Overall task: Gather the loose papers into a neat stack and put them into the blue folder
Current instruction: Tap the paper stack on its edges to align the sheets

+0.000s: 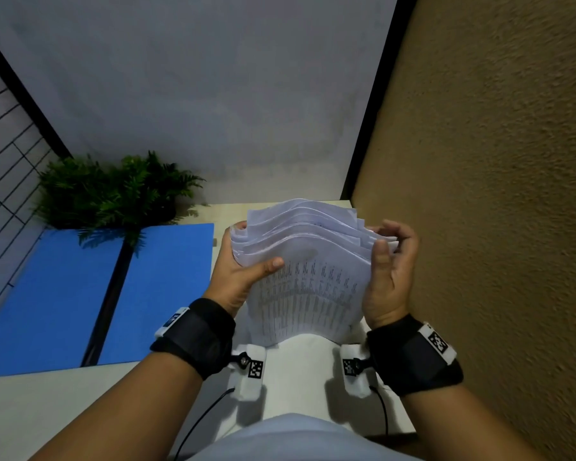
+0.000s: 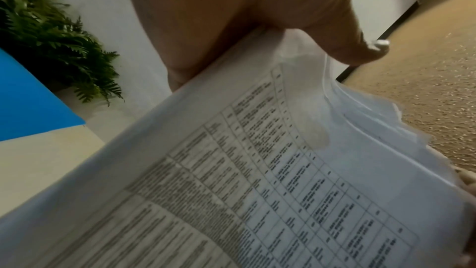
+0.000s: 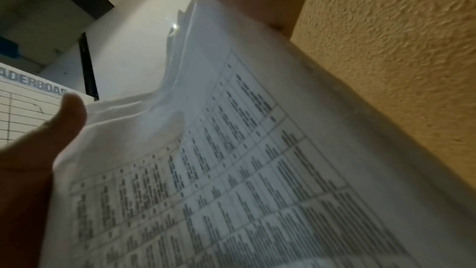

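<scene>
A pale worktop [image 1: 40, 404] stood in a corner between a grey wall and a rough ochre wall, and on it the squaring-up step was in hand. The left hand [image 1: 236, 277] clasped the left edge of the papers [image 1: 308, 271], thumb lying across the printed top sheet and fingers hidden behind; the right hand [image 1: 391, 274] took the right edge, thumb raised against the sheets and fingers curled at the far corner. Between the two grips the bundle stood on end, its lower edge down at the worktop, though contact could not be told; the upper edges fanned and wavy, the sheets plainly not yet flush. The left wrist view showed the table-printed sheet bowing under the thumb. Well to the left lay the blue folder [image 1: 167, 294], opened flat with its dark spine in the middle, nothing in it, a fern-like plant [image 1: 113, 191] overhanging its far end. By my judgement the gathering was done but the neatening was not: the next move called for tapping the bundle until its edges lined up, then carrying it leftward onto a folder leaf, keeping both sides pinched so that no loose sheet slid out.
</scene>
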